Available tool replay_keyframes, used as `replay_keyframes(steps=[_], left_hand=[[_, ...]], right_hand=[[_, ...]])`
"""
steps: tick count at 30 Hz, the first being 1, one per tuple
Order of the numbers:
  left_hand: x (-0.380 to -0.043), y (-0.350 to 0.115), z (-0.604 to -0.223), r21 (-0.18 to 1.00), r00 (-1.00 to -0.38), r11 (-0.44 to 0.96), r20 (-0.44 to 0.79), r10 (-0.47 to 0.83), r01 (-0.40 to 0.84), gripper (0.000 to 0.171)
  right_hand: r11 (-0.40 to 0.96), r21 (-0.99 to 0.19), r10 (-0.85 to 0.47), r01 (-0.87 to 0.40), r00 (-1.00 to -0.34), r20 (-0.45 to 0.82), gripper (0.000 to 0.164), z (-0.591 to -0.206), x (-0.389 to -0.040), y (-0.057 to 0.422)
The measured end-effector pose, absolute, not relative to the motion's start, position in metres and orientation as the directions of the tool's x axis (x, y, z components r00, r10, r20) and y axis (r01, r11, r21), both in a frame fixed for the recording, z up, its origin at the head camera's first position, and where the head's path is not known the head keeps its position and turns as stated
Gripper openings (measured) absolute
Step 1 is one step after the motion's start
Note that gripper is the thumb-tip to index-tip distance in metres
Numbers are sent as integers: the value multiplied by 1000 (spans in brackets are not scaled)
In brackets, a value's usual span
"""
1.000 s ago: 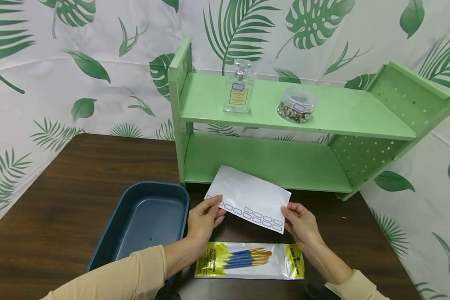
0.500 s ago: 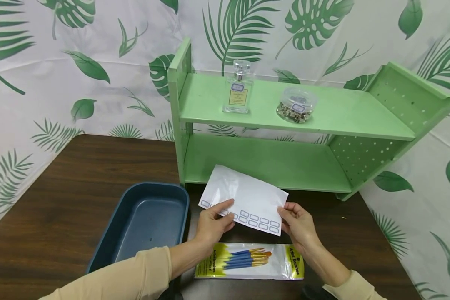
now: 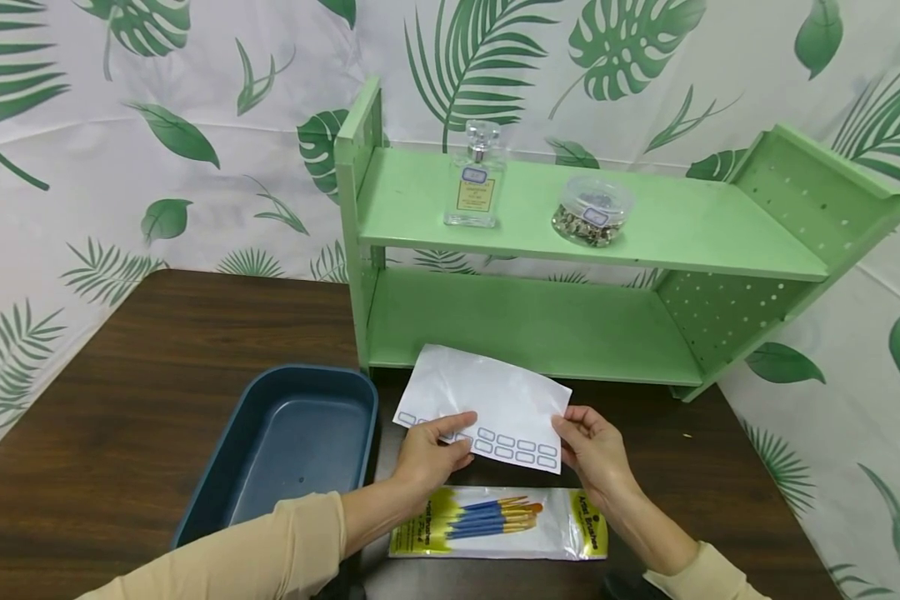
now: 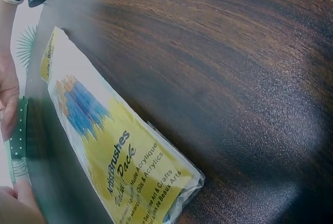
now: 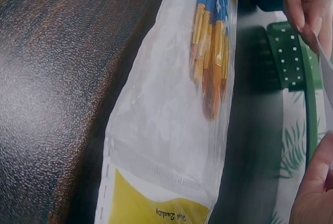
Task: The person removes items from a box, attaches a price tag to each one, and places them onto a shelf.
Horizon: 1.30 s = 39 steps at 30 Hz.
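A white sheet of stickers (image 3: 487, 387), with small blue-outlined labels along its lower part, is held up in front of the green shelf. My left hand (image 3: 429, 457) pinches its lower edge left of the middle, thumb and index finger lying over some labels. At the right edge, my right hand (image 3: 594, 450) grips it between thumb and fingers. Below both hands a clear and yellow pack of artist brushes (image 3: 498, 523) lies flat on the table; it fills much of each wrist view. The right wrist view catches only a sliver of the sheet (image 5: 327, 76).
The two-tier green shelf (image 3: 532, 321) stands at the back. Its upper tier bears a glass perfume bottle (image 3: 474, 192) and a round clear jar (image 3: 591, 215), each with a blue-outlined label. A dark blue bin (image 3: 300, 442) sits on the wooden table (image 3: 112, 433) at left.
My left hand has slid rightward along the sheet's lower edge. The sheet has shifted slightly left and down, still in both hands. Bottle, jar, bin and brush pack stay put.
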<state>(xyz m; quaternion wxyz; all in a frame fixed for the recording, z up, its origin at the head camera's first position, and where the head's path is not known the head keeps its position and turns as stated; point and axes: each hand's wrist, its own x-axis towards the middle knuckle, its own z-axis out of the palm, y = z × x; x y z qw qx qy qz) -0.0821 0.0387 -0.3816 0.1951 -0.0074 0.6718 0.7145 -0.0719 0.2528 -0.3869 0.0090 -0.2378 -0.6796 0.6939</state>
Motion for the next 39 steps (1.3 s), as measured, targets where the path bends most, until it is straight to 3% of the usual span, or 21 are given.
replay_keyframes(steps=[18, 25, 39], left_hand=[[-83, 38, -382, 969, -927, 84, -245, 282, -231, 32], [-81, 37, -380, 969, -929, 142, -237, 286, -203, 34], [-84, 38, -381, 962, -937, 232, -208, 281, -144, 23]], right_hand=[[-80, -952, 344, 295, -889, -304, 19, -387, -71, 249], [-79, -952, 340, 296, -890, -305, 12, -387, -71, 250], [-65, -955, 337, 289, -895, -294, 13, -388, -69, 248]])
